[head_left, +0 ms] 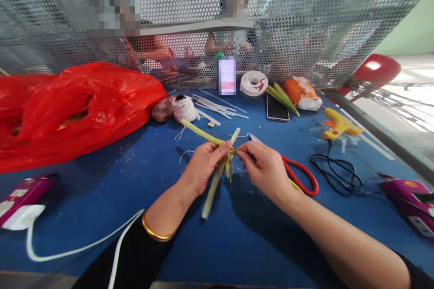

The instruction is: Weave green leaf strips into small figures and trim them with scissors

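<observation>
My left hand (206, 162) is closed around the crossing point of some pale green-yellow plant strips (210, 196). One long strip points up to the left, another hangs down toward me, and short frayed ends droop below the fingers. My right hand (266, 169) pinches a thin strip end at the same crossing, thumb against forefinger. Partly hidden under the right hand lie scissors with red handles (313, 185), their blade tip showing beyond the knuckles. A cone of white thread (185, 109) stands past the left hand, with loose thread near it.
White flat strips (217, 106), a lit phone (227, 76), a ribbon roll (254, 83) and a dark phone (277, 108) under green husks (283, 97) line the back by a perforated metal screen (190, 4). A yellow glue gun (339, 125) lies right; a red bag (101, 108), left. People sit beyond.
</observation>
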The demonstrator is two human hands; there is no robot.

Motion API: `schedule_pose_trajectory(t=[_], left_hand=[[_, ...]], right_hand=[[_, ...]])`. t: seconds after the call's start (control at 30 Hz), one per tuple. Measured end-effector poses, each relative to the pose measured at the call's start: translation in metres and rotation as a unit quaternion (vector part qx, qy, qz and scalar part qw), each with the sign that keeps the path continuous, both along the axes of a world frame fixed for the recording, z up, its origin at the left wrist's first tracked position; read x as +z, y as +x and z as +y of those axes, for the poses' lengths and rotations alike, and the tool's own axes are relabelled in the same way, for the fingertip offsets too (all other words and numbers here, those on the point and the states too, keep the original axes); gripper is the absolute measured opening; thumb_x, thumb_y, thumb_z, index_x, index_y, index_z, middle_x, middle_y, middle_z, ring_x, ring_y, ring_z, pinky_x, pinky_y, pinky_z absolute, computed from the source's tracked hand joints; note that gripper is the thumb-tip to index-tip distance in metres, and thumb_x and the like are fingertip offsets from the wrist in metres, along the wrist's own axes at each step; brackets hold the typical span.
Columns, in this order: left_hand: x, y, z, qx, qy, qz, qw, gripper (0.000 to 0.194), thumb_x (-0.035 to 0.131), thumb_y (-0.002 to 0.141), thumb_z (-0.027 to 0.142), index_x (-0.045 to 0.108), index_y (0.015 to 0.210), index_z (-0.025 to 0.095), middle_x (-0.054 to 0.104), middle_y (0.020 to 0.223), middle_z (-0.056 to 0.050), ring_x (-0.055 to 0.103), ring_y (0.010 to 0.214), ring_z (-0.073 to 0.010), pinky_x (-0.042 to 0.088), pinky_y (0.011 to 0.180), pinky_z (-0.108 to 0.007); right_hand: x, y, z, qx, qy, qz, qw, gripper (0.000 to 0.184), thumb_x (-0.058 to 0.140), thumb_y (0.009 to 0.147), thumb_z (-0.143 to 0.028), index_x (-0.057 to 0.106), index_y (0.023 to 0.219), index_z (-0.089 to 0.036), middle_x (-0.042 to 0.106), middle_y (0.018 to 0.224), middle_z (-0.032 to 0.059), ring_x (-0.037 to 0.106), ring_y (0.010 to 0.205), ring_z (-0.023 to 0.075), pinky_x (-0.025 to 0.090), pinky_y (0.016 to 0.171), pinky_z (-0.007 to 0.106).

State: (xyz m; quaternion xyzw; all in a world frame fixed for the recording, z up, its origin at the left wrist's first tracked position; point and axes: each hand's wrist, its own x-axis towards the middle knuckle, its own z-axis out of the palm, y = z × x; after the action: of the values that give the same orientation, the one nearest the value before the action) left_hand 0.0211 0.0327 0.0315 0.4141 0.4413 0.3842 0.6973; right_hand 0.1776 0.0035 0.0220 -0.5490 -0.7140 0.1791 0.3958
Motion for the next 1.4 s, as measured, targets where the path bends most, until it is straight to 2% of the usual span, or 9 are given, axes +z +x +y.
schedule_pose_trajectory(t=[0.13,0.33,0.47,0.67,0.87,0.97,1.1,1.27,1.4], left_hand=[[0.002,-0.001,0.0,-0.007,-0.004,-0.006,1.0,0.032,0.082,0.063,0.036,0.061,0.075,0.016,0.061,0.06,0.004,0.057,0.049,-0.0086,0.042,0.048,-0.019],[-0.002,-0.004,0.004,0.007,-0.03,-0.008,1.0,0.032,0.078,0.069,0.042,0.07,0.082,0.014,0.063,0.059,0.0,0.056,0.049,-0.009,0.041,0.046,-0.019],[-0.004,-0.004,0.006,0.035,-0.053,-0.035,0.997,0.025,0.081,0.067,0.03,0.073,0.081,0.012,0.066,0.063,-0.002,0.06,0.055,-0.0094,0.042,0.049,-0.017],[-0.001,-0.004,0.006,0.073,-0.069,-0.045,0.994,0.023,0.073,0.074,0.016,0.069,0.096,0.015,0.073,0.075,-0.004,0.062,0.058,-0.0097,0.04,0.048,-0.017],[-0.005,-0.002,0.003,0.06,-0.064,-0.079,0.993,0.019,0.077,0.068,0.016,0.069,0.084,0.015,0.072,0.072,-0.004,0.063,0.061,-0.0102,0.045,0.056,-0.02],[-0.006,-0.001,0.002,0.027,-0.03,-0.042,0.998,0.021,0.081,0.066,0.025,0.072,0.081,0.013,0.069,0.066,-0.003,0.061,0.058,-0.0101,0.045,0.056,-0.021],[-0.001,-0.003,0.001,-0.013,0.015,0.037,0.999,0.025,0.073,0.075,0.039,0.072,0.078,0.014,0.064,0.056,0.0,0.052,0.047,-0.007,0.036,0.048,-0.02],[0.007,-0.007,0.003,-0.092,0.092,0.017,0.991,0.014,0.067,0.078,0.023,0.074,0.088,0.016,0.071,0.072,-0.003,0.062,0.064,-0.0116,0.047,0.063,-0.023],[0.009,-0.011,0.006,-0.101,0.233,0.137,0.958,0.017,0.066,0.075,0.014,0.076,0.089,0.017,0.076,0.088,-0.005,0.066,0.08,-0.0169,0.049,0.077,-0.029]], right_hand=[[-0.001,0.002,0.001,0.018,0.007,-0.012,1.0,0.019,0.049,0.093,-0.022,0.062,0.08,-0.02,0.062,0.074,0.0016,0.055,0.067,0.0146,0.039,0.063,0.026],[0.002,0.005,0.003,0.026,-0.04,-0.007,0.999,0.02,0.048,0.094,-0.026,0.065,0.085,-0.021,0.064,0.075,0.0007,0.056,0.068,0.0144,0.038,0.062,0.026],[0.001,0.003,0.003,0.023,-0.107,0.031,0.993,0.016,0.052,0.091,-0.032,0.065,0.09,-0.022,0.064,0.072,-0.0012,0.055,0.064,0.0138,0.038,0.058,0.026],[-0.002,0.003,0.004,0.02,-0.137,0.03,0.99,0.015,0.053,0.088,-0.031,0.065,0.086,-0.022,0.063,0.067,-0.0023,0.052,0.06,0.0137,0.036,0.055,0.027],[-0.005,0.001,0.006,0.047,-0.171,0.148,0.973,0.02,0.057,0.086,-0.037,0.068,0.094,-0.022,0.068,0.077,0.001,0.059,0.07,0.0162,0.045,0.065,0.029],[-0.004,-0.002,0.007,0.061,-0.188,0.279,0.94,0.021,0.062,0.083,-0.039,0.068,0.09,-0.021,0.07,0.085,0.0024,0.062,0.078,0.0171,0.048,0.072,0.03],[0.002,-0.001,0.007,0.021,-0.201,0.382,0.902,0.017,0.069,0.077,-0.035,0.069,0.075,-0.019,0.067,0.073,0.0,0.059,0.068,0.0137,0.046,0.066,0.026],[0.012,0.001,0.004,0.009,-0.215,0.441,0.871,0.016,0.071,0.073,-0.034,0.066,0.072,-0.019,0.066,0.07,-0.0005,0.06,0.062,0.0124,0.047,0.061,0.025],[0.015,0.002,0.005,0.018,-0.224,0.424,0.877,0.02,0.071,0.072,-0.035,0.063,0.069,-0.018,0.062,0.064,-0.0022,0.056,0.053,0.01,0.048,0.056,0.024]])
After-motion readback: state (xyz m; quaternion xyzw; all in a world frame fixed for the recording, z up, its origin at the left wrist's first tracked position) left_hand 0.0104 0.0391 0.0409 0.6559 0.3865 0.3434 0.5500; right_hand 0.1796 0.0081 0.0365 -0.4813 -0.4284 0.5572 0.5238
